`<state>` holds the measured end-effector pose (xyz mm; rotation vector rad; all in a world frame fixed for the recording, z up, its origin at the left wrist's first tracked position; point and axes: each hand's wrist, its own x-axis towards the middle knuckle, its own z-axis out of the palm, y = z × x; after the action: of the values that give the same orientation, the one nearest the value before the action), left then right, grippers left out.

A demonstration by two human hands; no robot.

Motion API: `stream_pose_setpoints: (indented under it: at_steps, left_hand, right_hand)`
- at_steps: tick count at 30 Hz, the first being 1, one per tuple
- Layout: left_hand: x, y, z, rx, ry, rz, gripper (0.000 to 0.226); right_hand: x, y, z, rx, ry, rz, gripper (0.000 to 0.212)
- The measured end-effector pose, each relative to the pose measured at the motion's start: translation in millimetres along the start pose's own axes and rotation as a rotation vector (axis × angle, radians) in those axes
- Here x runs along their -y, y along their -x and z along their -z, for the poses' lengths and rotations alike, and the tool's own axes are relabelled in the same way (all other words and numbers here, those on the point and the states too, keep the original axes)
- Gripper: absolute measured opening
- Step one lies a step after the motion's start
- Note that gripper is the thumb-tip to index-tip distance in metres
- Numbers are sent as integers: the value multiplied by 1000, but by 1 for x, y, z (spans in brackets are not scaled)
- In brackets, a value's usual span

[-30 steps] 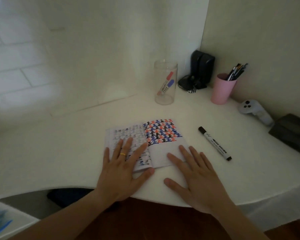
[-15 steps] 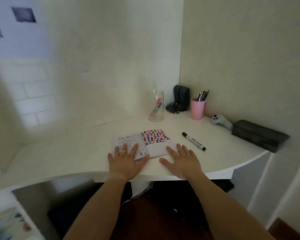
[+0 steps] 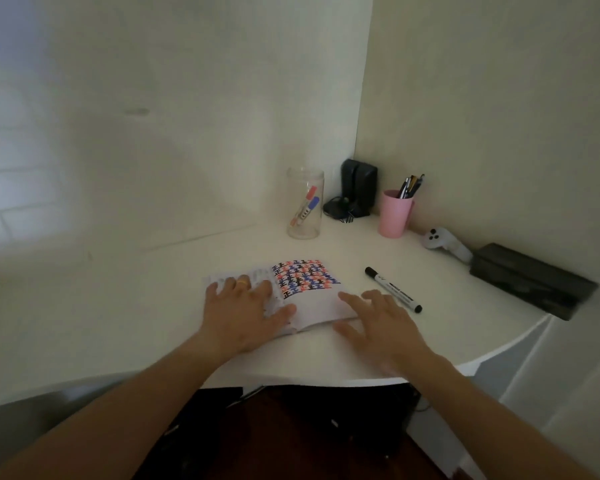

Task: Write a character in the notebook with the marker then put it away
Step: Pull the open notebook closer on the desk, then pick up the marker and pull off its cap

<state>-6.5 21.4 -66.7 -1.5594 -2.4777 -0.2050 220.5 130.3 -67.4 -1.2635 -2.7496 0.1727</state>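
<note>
A small open notebook (image 3: 309, 289) lies on the white desk (image 3: 118, 306), its right page filled at the top with rows of red, blue and black characters. My left hand (image 3: 246, 313) presses flat on the left page, fingers spread, a ring on one finger. Just right of the notebook's lower corner my right hand (image 3: 381, 323) hovers over the desk with fingers apart, holding nothing. A black-capped marker (image 3: 392, 289) lies on the desk right beside my right fingertips. A clear jar (image 3: 305, 202) at the back holds a red and a blue marker.
A pink cup (image 3: 395, 213) of pens stands in the corner beside a black device (image 3: 357, 192). A white controller (image 3: 444, 242) and a long dark case (image 3: 530, 280) lie along the right wall. The desk's curved front edge runs just below my wrists.
The camera has moved closer and tilted down after pulling back. My right hand has slid off the notebook's right page toward the black marker. My left hand stays on the left page.
</note>
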Motion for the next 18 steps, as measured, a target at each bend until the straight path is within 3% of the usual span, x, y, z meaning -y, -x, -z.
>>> stream_pose_setpoints:
  at_steps: [4,11,15,18]
  left_hand:
    - [-3,-51,-8,-36,110,-159,66]
    - [-6,-122,-20,50,115,-364,31]
    - [2,-124,-36,27,179,-392,27]
    - [7,-125,-32,1,172,-410,29]
  right_hand:
    - [-17,-23,13,-158,63,-52,59]
    - [-20,-48,12,-113,229,-28,65]
    - [-21,-50,3,-20,272,-63,61]
    - [-16,-66,4,-128,247,22,54]
